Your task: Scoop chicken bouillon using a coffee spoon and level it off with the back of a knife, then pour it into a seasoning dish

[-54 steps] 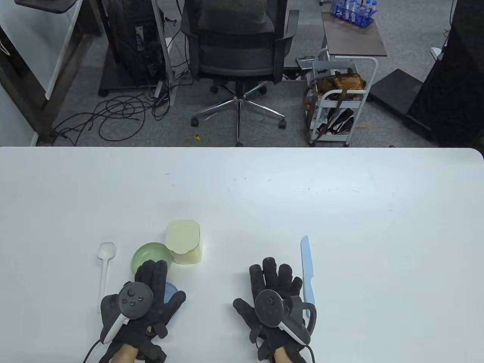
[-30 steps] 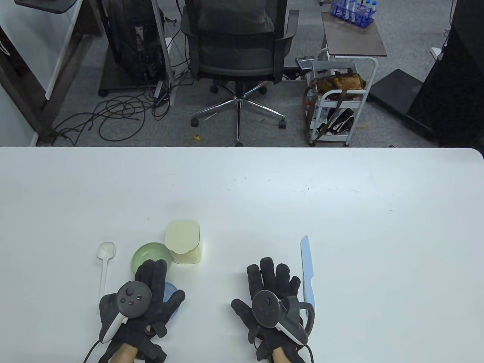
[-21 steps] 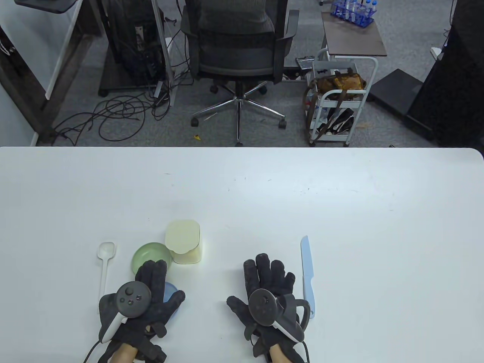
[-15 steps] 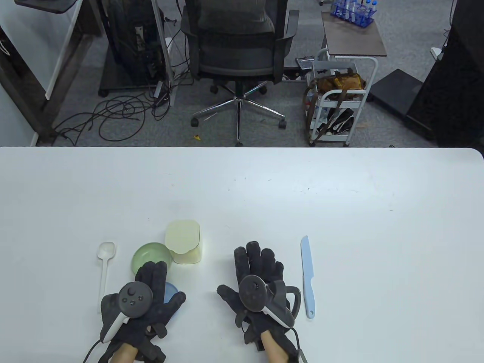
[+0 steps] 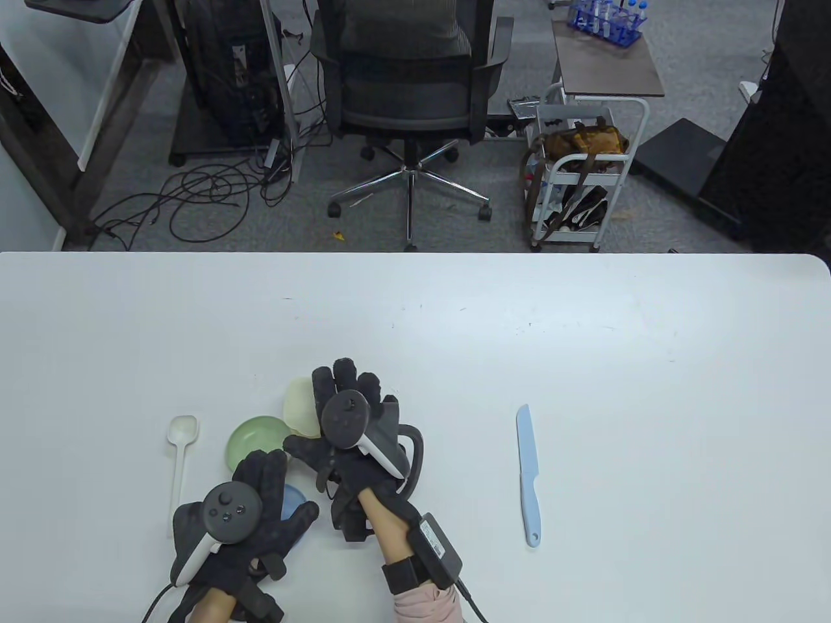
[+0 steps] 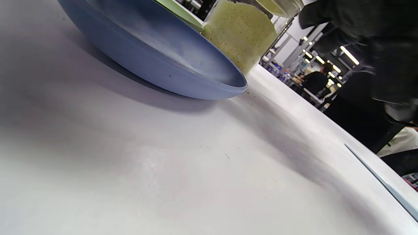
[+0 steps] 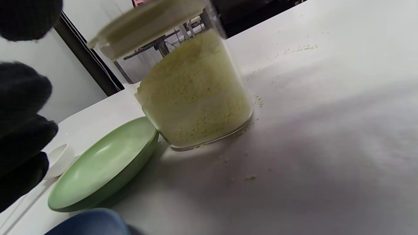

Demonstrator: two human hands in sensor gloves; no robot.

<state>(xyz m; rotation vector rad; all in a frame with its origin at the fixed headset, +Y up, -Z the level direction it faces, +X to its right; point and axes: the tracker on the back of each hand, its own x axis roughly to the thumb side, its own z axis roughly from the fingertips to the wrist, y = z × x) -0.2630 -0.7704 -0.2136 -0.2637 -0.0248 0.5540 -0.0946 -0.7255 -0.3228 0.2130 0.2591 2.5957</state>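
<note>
A clear jar of yellow bouillon granules (image 7: 196,94) stands with its cream lid (image 5: 298,405) on. My right hand (image 5: 344,389) hovers over the lid with fingers stretched out, and no grip shows; its dark fingers (image 7: 23,130) hang left of the jar. The green dish (image 5: 253,441) sits against the jar's left side. A blue dish (image 5: 293,503) lies partly under my left hand (image 5: 263,474), which rests flat with fingers spread. The white coffee spoon (image 5: 182,431) lies left of the green dish. The pale blue knife (image 5: 529,474) lies alone on the right.
Loose granules (image 7: 251,178) are scattered on the white table (image 5: 584,363) near the jar. Beyond the far edge stand an office chair (image 5: 409,78) and a small cart (image 5: 578,175). In the left wrist view the blue dish (image 6: 156,55) fills the upper left.
My right hand has left its place beside the knife and travelled left and forward to the jar, now covering most of the lid. The left hand and all objects stayed put.
</note>
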